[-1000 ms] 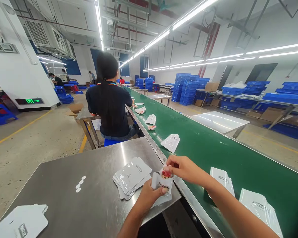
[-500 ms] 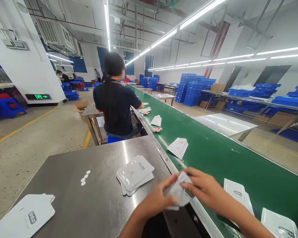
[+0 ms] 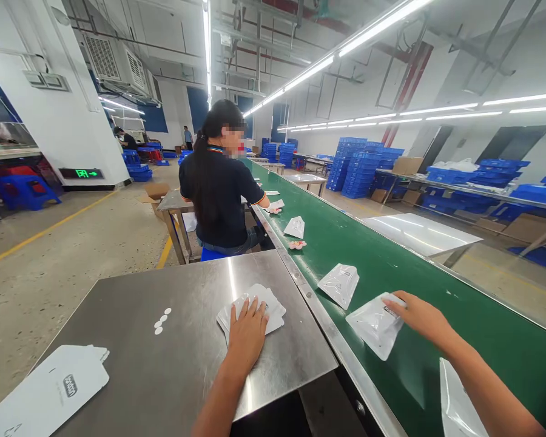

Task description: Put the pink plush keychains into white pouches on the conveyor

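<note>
My left hand lies palm down, fingers spread, on a stack of flat white pouches on the metal table. Over the green conveyor belt, my right hand pinches the upper edge of a white pouch between thumb and fingers. That pouch looks slightly opened out and slants down toward the belt. Just beyond it, another white pouch rests on the belt. Under my right forearm, one more white pouch is partly hidden.
White round stickers and larger printed white pouches lie on the steel table. Farther along the green belt are a pouch and a small pinkish item. A co-worker sits ahead beside the belt.
My hands were together on one pouch above the belt's edge. Now they are apart: the left has moved onto the stack, the right has carried a pouch over the belt. The view shifted slightly.
</note>
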`<state>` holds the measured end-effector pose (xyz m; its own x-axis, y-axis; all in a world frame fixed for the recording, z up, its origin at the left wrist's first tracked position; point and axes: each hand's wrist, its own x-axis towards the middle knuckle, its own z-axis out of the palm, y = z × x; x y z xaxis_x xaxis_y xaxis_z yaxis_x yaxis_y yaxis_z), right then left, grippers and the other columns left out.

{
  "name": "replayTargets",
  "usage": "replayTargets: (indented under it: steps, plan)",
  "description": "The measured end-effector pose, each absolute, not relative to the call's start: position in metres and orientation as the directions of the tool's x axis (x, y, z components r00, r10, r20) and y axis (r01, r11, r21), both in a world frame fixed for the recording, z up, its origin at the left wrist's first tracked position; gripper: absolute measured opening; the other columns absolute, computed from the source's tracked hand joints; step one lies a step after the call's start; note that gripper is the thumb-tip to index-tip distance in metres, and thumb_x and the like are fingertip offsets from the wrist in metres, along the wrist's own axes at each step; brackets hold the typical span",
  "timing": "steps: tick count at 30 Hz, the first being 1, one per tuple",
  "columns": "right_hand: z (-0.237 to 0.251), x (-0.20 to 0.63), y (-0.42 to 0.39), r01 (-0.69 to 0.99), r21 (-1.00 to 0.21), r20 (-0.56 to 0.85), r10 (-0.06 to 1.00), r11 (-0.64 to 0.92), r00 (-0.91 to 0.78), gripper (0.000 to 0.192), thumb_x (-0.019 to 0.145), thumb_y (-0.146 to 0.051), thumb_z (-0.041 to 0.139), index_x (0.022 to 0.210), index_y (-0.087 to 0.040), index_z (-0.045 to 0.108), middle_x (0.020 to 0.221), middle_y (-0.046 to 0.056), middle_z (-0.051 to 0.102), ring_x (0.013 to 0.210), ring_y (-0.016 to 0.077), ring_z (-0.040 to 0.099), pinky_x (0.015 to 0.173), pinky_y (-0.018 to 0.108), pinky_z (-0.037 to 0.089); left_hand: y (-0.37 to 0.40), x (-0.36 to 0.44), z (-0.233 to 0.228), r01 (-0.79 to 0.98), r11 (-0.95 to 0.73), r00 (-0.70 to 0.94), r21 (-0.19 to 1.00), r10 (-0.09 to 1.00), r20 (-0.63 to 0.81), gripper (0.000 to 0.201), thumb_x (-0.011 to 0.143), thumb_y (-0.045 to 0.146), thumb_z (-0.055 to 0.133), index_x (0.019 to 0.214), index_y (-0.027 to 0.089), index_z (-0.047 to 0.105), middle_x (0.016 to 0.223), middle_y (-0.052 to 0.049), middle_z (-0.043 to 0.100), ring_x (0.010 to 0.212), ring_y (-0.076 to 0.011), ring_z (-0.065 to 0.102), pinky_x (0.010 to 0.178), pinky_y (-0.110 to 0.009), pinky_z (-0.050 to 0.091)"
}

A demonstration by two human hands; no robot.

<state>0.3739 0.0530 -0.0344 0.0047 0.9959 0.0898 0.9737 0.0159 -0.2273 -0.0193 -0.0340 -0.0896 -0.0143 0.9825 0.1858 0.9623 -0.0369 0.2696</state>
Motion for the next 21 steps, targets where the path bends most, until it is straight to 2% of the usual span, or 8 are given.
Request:
replayTargets:
  steps: [3, 6, 9, 11, 13, 15, 18, 21]
  plan:
    - [-0.030, 0.347, 0.045, 0.979, -0.172, 0.348, 0.936, 0.110, -0.044, 0.047, 0.083, -0.053, 0.038, 0.107, -0.018, 0.058, 0.121, 0.014, 0.054, 0.102, 0.0337, 0.055, 0.078, 0.045, 0.046, -0.036, -0.022, -0.080, 0.934, -0.082, -0.017, 0.349, 0.962, 0.272, 0.040, 0.094, 0.025, 0.026, 0.120, 0.024, 0.056, 0.129, -0.004, 0.054, 0.128, -0.0257, 0.037, 0.109, -0.055, 0.003]
    - [-0.013, 0.287, 0.022, 0.854, -0.291, 0.383, 0.871, 0.430, -0.308, 0.040, 0.089, -0.047, 0.036, 0.115, -0.023, 0.054, 0.126, 0.009, 0.052, 0.113, 0.0267, 0.049, 0.091, 0.042, 0.043, -0.045, -0.019, -0.061, 0.853, -0.218, 0.025, 0.474, 0.924, 0.380, 0.038, 0.093, 0.024, 0.028, 0.120, 0.026, 0.055, 0.125, -0.001, 0.058, 0.126, -0.0228, 0.040, 0.111, -0.052, 0.001]
    - [0.008, 0.232, 0.003, 0.637, -0.406, 0.340, 0.755, 0.656, -0.561, 0.049, 0.087, -0.047, 0.046, 0.129, -0.024, 0.042, 0.130, 0.009, 0.048, 0.117, 0.0237, 0.046, 0.094, 0.038, 0.041, -0.058, -0.013, -0.042, 0.632, -0.347, 0.131, 0.693, 0.929, 0.346, 0.038, 0.093, 0.029, 0.029, 0.121, 0.026, 0.056, 0.117, -0.002, 0.063, 0.113, -0.0218, 0.053, 0.108, -0.044, 0.021]
    - [0.019, 0.212, -0.003, 0.532, -0.448, 0.278, 0.678, 0.718, -0.680, 0.037, 0.088, -0.045, 0.046, 0.116, -0.023, 0.054, 0.111, 0.008, 0.059, 0.101, 0.0204, 0.055, 0.084, 0.032, 0.044, -0.065, -0.011, -0.033, 0.382, -0.266, 0.183, 0.885, 0.961, 0.209, 0.039, 0.092, 0.038, 0.034, 0.124, 0.025, 0.053, 0.111, -0.005, 0.065, 0.101, -0.0234, 0.059, 0.096, -0.041, 0.038]
    - [0.025, 0.203, -0.004, 0.471, -0.484, 0.186, 0.613, 0.737, -0.768, 0.029, 0.091, -0.041, 0.042, 0.093, -0.022, 0.064, 0.085, 0.004, 0.064, 0.079, 0.0156, 0.058, 0.070, 0.026, 0.044, -0.066, -0.011, -0.031, 0.075, -0.082, 0.273, 0.994, 0.960, 0.059, 0.057, 0.084, 0.047, 0.049, 0.135, 0.024, 0.039, 0.109, -0.008, 0.065, 0.096, -0.0247, 0.060, 0.084, -0.038, 0.045]
    - [0.026, 0.197, 0.001, 0.424, -0.529, 0.119, 0.559, 0.735, -0.821, 0.030, 0.091, -0.038, 0.043, 0.083, -0.020, 0.066, 0.075, 0.002, 0.062, 0.069, 0.0129, 0.056, 0.063, 0.023, 0.041, -0.062, -0.012, -0.034, -0.126, 0.078, 0.415, 0.989, 0.910, -0.019, 0.083, 0.071, 0.048, 0.066, 0.140, 0.022, 0.028, 0.110, -0.010, 0.064, 0.095, -0.0254, 0.060, 0.082, -0.036, 0.046]
    - [0.020, 0.186, 0.026, 0.340, -0.665, 0.051, 0.494, 0.666, -0.868, 0.024, 0.083, -0.040, 0.055, 0.080, -0.019, 0.067, 0.075, 0.000, 0.063, 0.069, 0.0119, 0.056, 0.063, 0.022, 0.041, -0.054, -0.008, -0.046, -0.152, 0.211, 0.469, 0.966, 0.875, -0.118, 0.070, 0.066, 0.044, 0.072, 0.126, 0.013, 0.051, 0.101, -0.011, 0.066, 0.091, -0.0245, 0.060, 0.081, -0.033, 0.045]
    - [0.009, 0.176, 0.075, 0.450, -0.830, -0.077, 0.731, 0.330, -0.678, 0.030, 0.075, -0.046, 0.063, 0.078, -0.017, 0.067, 0.071, 0.000, 0.064, 0.066, 0.0121, 0.057, 0.060, 0.022, 0.043, -0.050, 0.004, -0.057, -0.260, 0.295, 0.325, 0.920, 0.923, -0.204, 0.051, 0.076, 0.047, 0.062, 0.109, 0.009, 0.062, 0.092, -0.012, 0.068, 0.084, -0.0231, 0.062, 0.078, -0.033, 0.046]
